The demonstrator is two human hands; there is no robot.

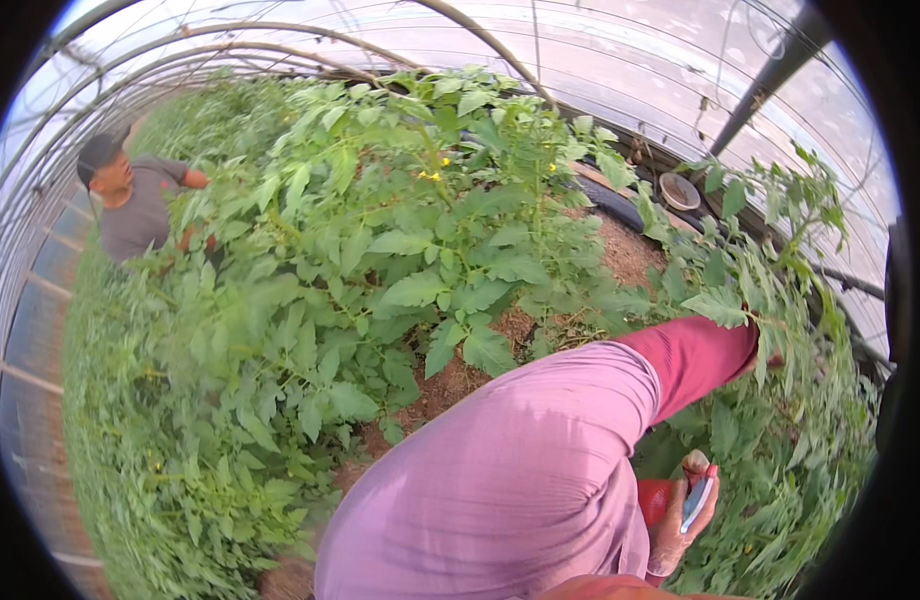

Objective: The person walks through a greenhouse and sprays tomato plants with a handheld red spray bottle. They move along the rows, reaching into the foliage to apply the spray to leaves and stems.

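My left arm, in a pink shirt with a dark red sleeve, reaches right into the tomato plants [790, 285]. Leaves cover most of my left hand [771, 361], and its fingers cannot be made out. Lower down, my right hand [674, 521] is closed around a small hand tool [698, 504] with a pale blue body and a red tip; its exact kind cannot be told. A red item [653, 499] shows just left of that hand, partly hidden by my shirt. Dense leaves surround both hands.
Tomato plants with yellow flowers [428, 176] fill the middle and left. A co-worker [141, 202] stands among them at the far left. A round pot [679, 191] sits by the greenhouse edge. A slanting post [767, 82] and curved frame pipes rise behind.
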